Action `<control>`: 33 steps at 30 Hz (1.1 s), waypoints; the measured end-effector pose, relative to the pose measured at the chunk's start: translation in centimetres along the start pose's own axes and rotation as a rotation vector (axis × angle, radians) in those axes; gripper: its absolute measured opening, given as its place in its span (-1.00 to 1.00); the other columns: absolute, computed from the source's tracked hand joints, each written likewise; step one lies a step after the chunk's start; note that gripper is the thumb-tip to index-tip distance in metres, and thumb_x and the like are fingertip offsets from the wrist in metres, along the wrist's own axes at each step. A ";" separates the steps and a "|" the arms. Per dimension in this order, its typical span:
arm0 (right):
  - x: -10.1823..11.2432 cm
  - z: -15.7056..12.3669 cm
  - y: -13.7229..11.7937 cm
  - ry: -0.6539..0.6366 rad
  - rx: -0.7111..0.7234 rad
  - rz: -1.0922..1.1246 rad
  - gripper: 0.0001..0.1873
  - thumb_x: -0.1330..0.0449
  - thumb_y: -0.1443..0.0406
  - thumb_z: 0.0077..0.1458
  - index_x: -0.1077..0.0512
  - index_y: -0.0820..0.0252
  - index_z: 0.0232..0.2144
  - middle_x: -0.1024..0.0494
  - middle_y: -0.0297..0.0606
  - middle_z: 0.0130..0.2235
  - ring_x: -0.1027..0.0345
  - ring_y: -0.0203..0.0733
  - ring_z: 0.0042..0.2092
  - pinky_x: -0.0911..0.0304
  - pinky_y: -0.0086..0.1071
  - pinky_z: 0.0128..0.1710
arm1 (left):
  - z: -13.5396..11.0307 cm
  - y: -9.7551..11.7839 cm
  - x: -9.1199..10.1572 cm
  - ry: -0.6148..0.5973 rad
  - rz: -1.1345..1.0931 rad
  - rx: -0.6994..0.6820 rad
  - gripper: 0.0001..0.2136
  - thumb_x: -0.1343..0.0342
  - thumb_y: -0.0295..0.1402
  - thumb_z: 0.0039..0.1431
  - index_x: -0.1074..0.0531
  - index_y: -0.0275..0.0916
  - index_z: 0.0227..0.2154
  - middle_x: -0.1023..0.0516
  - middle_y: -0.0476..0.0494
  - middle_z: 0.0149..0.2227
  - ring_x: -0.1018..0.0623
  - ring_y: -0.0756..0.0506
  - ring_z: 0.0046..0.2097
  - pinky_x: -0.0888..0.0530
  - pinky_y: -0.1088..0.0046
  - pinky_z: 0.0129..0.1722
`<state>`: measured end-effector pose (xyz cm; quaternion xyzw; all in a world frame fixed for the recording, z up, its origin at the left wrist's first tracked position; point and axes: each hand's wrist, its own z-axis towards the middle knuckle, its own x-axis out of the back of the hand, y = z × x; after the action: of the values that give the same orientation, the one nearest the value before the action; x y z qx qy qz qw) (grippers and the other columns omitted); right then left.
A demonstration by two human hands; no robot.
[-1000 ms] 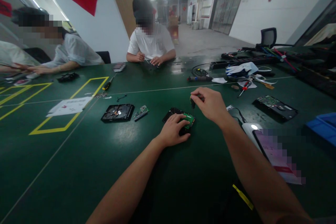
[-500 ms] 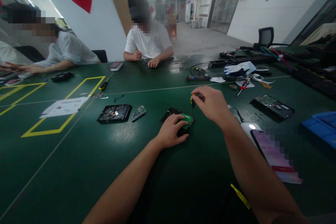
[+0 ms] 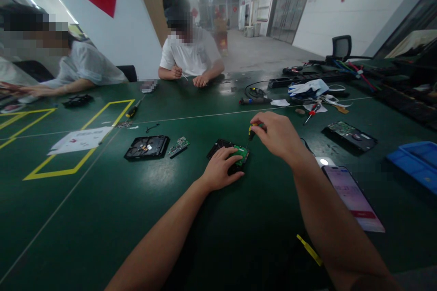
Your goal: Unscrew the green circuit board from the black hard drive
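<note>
A black hard drive [image 3: 220,149] with a green circuit board [image 3: 241,153] on top lies on the green table. My left hand [image 3: 219,170] rests on its near edge, fingers curled over the board, holding it down. My right hand [image 3: 278,136] pinches the top of a small yellow-and-black screwdriver [image 3: 250,131], which stands upright with its tip on the board's far corner.
To the left lie an opened hard drive [image 3: 146,147] and a loose circuit board [image 3: 179,146]. A phone [image 3: 353,198] lies under my right forearm, a blue tray [image 3: 414,163] and another drive [image 3: 348,135] to the right. Two people work across the table.
Both hands stay on the drive and screwdriver. The view has drifted slightly, so everything sits a little left and higher in the picture.
</note>
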<state>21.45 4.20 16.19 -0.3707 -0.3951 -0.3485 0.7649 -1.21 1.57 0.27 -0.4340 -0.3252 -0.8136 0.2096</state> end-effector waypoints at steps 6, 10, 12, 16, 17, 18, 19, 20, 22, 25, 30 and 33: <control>0.0 -0.2 -0.1 -0.013 0.015 0.061 -0.92 -0.21 0.33 0.26 -0.52 0.13 -0.22 -0.63 -0.20 -0.19 -0.49 -0.10 -0.21 -0.30 -0.25 -0.14 | 0.0 0.1 0.0 0.000 -0.002 0.010 -0.46 -0.26 -0.03 0.23 -0.41 -0.07 0.22 -0.39 -0.23 0.27 -0.38 -0.31 0.32 -0.27 -0.07 0.37; -0.2 0.0 0.0 -0.006 -0.019 -0.005 -0.93 -0.21 0.30 0.28 -0.52 0.11 -0.25 -0.63 -0.18 -0.21 -0.48 -0.04 -0.17 -0.28 -0.21 -0.11 | 0.1 0.2 0.1 -0.005 -0.016 0.017 -0.45 -0.29 -0.05 0.20 -0.41 -0.04 0.22 -0.40 -0.24 0.26 -0.39 -0.34 0.31 -0.28 -0.12 0.35; -0.3 0.1 0.0 -0.021 -0.005 0.007 -0.89 -0.19 0.36 0.27 -0.53 0.11 -0.22 -0.65 -0.18 -0.15 -0.50 -0.03 -0.12 -0.29 -0.19 -0.06 | 0.1 0.2 0.1 -0.004 -0.015 0.016 -0.46 -0.28 -0.04 0.21 -0.41 -0.05 0.21 -0.40 -0.24 0.26 -0.39 -0.33 0.31 -0.28 -0.10 0.35; -0.6 0.0 0.0 -0.061 0.049 0.067 -0.70 -0.16 0.44 0.25 -0.54 0.11 -0.03 -0.64 -0.18 0.03 -0.51 -0.01 0.02 -0.30 -0.18 0.06 | 0.1 0.2 0.1 -0.001 -0.013 0.016 -0.47 -0.27 -0.03 0.22 -0.42 -0.06 0.21 -0.40 -0.24 0.26 -0.39 -0.32 0.31 -0.28 -0.08 0.36; -0.7 0.0 0.0 -0.065 0.057 0.065 -0.66 -0.14 0.45 0.25 -0.53 0.11 0.01 -0.63 -0.17 0.06 -0.50 0.00 0.05 -0.30 -0.17 0.08 | 0.1 0.2 0.1 -0.002 -0.014 0.017 -0.46 -0.27 -0.03 0.22 -0.42 -0.06 0.21 -0.40 -0.24 0.26 -0.39 -0.32 0.31 -0.29 -0.08 0.36; -0.8 0.0 0.1 -0.063 0.063 0.055 -0.63 -0.12 0.46 0.26 -0.53 0.12 0.04 -0.62 -0.16 0.07 -0.49 0.01 0.07 -0.30 -0.16 0.10 | 0.1 0.2 0.0 -0.002 -0.016 0.019 -0.46 -0.27 -0.03 0.22 -0.42 -0.06 0.21 -0.40 -0.24 0.26 -0.39 -0.32 0.31 -0.29 -0.08 0.36; -0.9 -0.1 0.1 -0.060 0.064 0.042 -0.62 -0.10 0.47 0.26 -0.53 0.13 0.04 -0.62 -0.14 0.07 -0.49 0.01 0.08 -0.29 -0.15 0.11 | 0.1 0.2 0.0 -0.002 -0.017 0.019 -0.46 -0.28 -0.04 0.21 -0.41 -0.06 0.21 -0.40 -0.24 0.26 -0.39 -0.32 0.31 -0.29 -0.09 0.35; -0.9 -0.1 0.1 -0.058 0.059 0.028 -0.62 -0.09 0.48 0.26 -0.54 0.16 0.04 -0.62 -0.12 0.07 -0.48 0.02 0.07 -0.30 -0.14 0.11 | 0.1 0.2 0.0 -0.004 -0.018 0.019 -0.46 -0.28 -0.04 0.21 -0.41 -0.06 0.21 -0.40 -0.24 0.27 -0.39 -0.32 0.31 -0.29 -0.09 0.35; -0.9 -0.1 0.0 -0.059 0.038 0.009 -0.65 -0.10 0.46 0.26 -0.54 0.20 0.02 -0.62 -0.07 0.04 -0.49 0.03 0.04 -0.31 -0.13 0.09 | 0.1 0.2 0.1 -0.008 -0.018 0.017 -0.46 -0.27 -0.04 0.23 -0.41 -0.06 0.22 -0.40 -0.24 0.27 -0.38 -0.32 0.31 -0.28 -0.09 0.35; -0.7 0.0 -0.3 -0.056 0.014 0.005 -0.75 -0.14 0.42 0.27 -0.55 0.21 -0.06 -0.61 -0.05 -0.02 -0.48 0.03 0.00 -0.32 -0.13 0.04 | 0.0 0.2 0.1 -0.012 -0.015 0.017 -0.46 -0.25 -0.02 0.24 -0.41 -0.07 0.22 -0.39 -0.25 0.27 -0.37 -0.32 0.32 -0.28 -0.08 0.36; -0.7 0.0 -0.4 -0.044 0.003 -0.010 -0.85 -0.15 0.31 0.33 -0.54 0.15 -0.20 -0.58 -0.14 -0.18 -0.45 -0.04 -0.13 -0.30 -0.18 -0.05 | 0.0 0.1 0.1 -0.017 -0.010 0.023 -0.45 -0.27 -0.03 0.23 -0.40 -0.06 0.22 -0.39 -0.24 0.27 -0.37 -0.32 0.32 -0.28 -0.08 0.36; -0.7 0.0 -0.2 -0.062 0.010 -0.003 -0.83 -0.11 0.33 0.34 -0.52 0.12 -0.22 -0.58 -0.19 -0.21 -0.45 -0.08 -0.16 -0.29 -0.21 -0.08 | 0.0 0.0 0.0 -0.010 -0.014 0.016 -0.45 -0.26 -0.02 0.23 -0.41 -0.07 0.22 -0.39 -0.24 0.27 -0.37 -0.31 0.32 -0.29 -0.08 0.36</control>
<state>20.96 4.24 15.62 -0.3768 -0.4209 -0.3360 0.7537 -1.21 1.56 0.31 -0.4342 -0.3359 -0.8102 0.2055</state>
